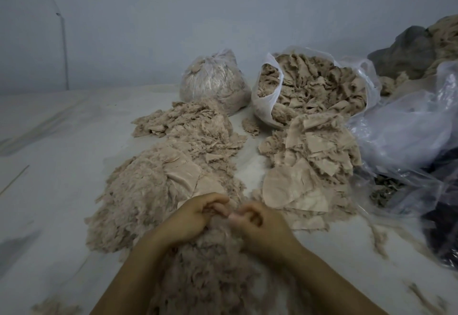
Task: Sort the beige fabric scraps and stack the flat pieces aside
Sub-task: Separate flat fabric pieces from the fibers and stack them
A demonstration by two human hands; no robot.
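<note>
Head view looking down at both hands working close together over a fluffy heap of shredded beige scraps (218, 265) at the near edge of the pale surface (49, 190). Left hand (192, 218) curling its fingers and pinching a tuft at the heap's top; right hand (257, 225) doing the same just beside it, fingertips nearly touching the left's. Too blurred to tell whether pinching one shared piece or two.

Lying to the right, near the right hand: flat beige pieces (295, 190) overlapping in a loose stack. Spreading to the left: a larger mound of frayed scraps (148, 190) with a few flat pieces on top. Standing farther back: an open plastic bag (267, 96) full of scraps and a tied bag (213, 79).

Judging the material: very light, soft and limp, likely clinging fibre to fibre, so probably needing teasing apart rather than lifting in bulk. Probably best taking a flat piece by an edge or corner with a fingertip pinch, shaking loose fluff free, then laying it smooth on the right-hand stack.
</note>
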